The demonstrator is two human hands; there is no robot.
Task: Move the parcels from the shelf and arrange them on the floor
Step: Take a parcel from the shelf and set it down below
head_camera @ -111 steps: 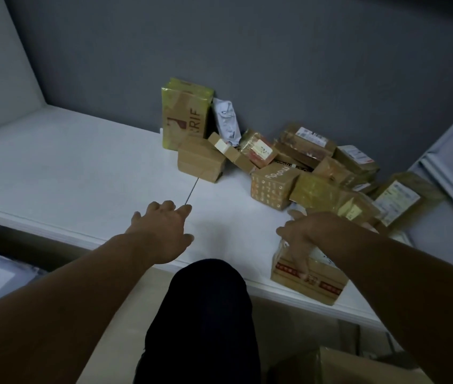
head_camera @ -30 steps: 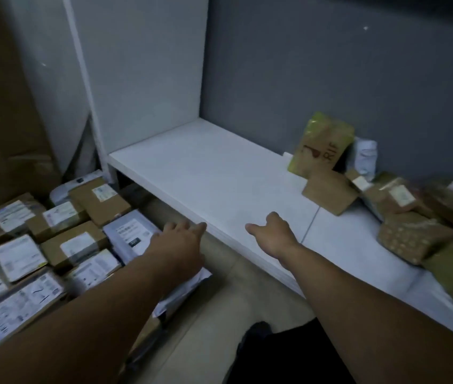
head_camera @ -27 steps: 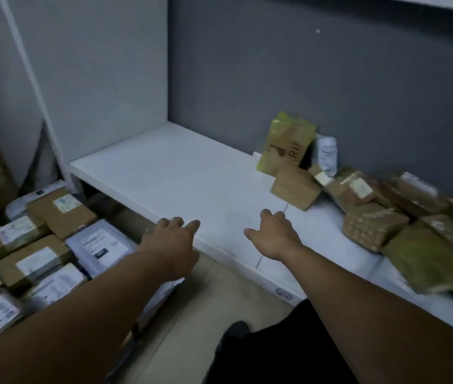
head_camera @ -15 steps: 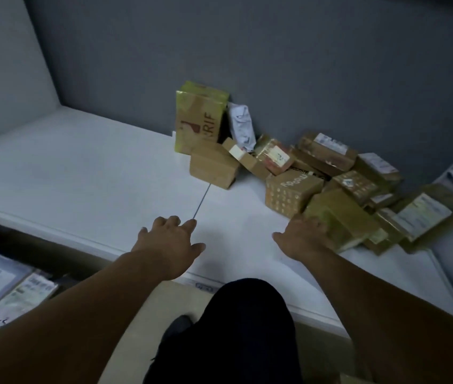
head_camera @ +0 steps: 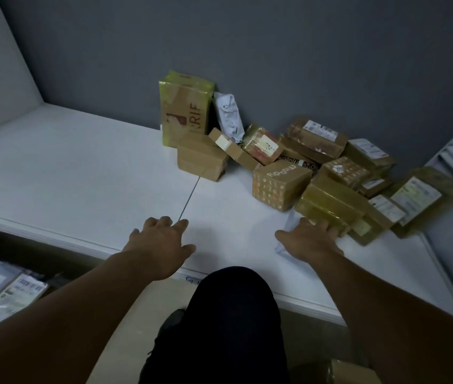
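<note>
Left hand (head_camera: 161, 242): our palm's down, fingers loosely spread, gripping nothing.
Right hand (head_camera: 307, 241): palm down too, fingers stretched forward.
Arms (head_camera: 81, 300): both bare, reaching ahead of us.

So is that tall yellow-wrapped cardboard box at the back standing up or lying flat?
Upright. The tall yellow-wrapped cardboard box stands on its short end on the white shelf, against the grey wall.

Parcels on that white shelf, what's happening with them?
A person is clearing parcels off the white shelf. The right hand reaches the nearest one, touching a yellow-taped parcel, not yet gripping it. The left hand hovers open over bare shelf. Other parcels lie on the floor, lower left.
</note>
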